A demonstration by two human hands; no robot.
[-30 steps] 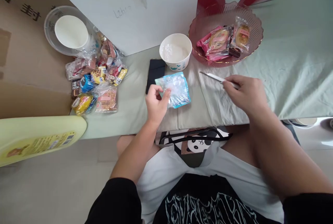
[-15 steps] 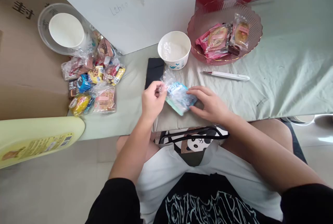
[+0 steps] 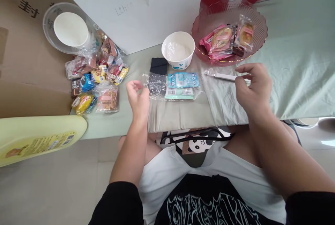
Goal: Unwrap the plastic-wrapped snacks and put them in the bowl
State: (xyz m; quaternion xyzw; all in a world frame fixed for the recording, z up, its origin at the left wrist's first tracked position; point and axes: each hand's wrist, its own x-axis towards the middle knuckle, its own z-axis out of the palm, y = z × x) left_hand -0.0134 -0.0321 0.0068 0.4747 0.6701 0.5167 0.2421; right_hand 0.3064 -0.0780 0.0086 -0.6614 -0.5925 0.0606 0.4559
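Observation:
A clear plastic bag (image 3: 157, 87) lies flat on the cloth, partly over a dark phone (image 3: 158, 66). Inside it show a blue packet (image 3: 183, 79) and a pale green packet (image 3: 179, 94). My left hand (image 3: 138, 97) is beside the bag's left end, its fingers loosely curled and the thumb apart from them; whether it touches the plastic is unclear. Over the handle of a slim white knife (image 3: 222, 76) is my right hand (image 3: 253, 87), thumb and index finger apart on either side of it. Part of the handle is hidden behind the fingers.
Behind the bag stands a white paper bowl (image 3: 178, 50). A pink glass bowl (image 3: 255, 49) of wrapped snacks is at the back right. Several wrapped snacks (image 3: 98, 75) lie left, near a clear tub (image 3: 49, 40) and a yellow bottle (image 3: 39, 136). Boxes (image 3: 141, 12) line the back.
Both hands have moved apart. The crumpled plastic bag, earlier between them, now lies spread out with its packets visible. My right hand has gone right to the knife; my left hand has shifted left.

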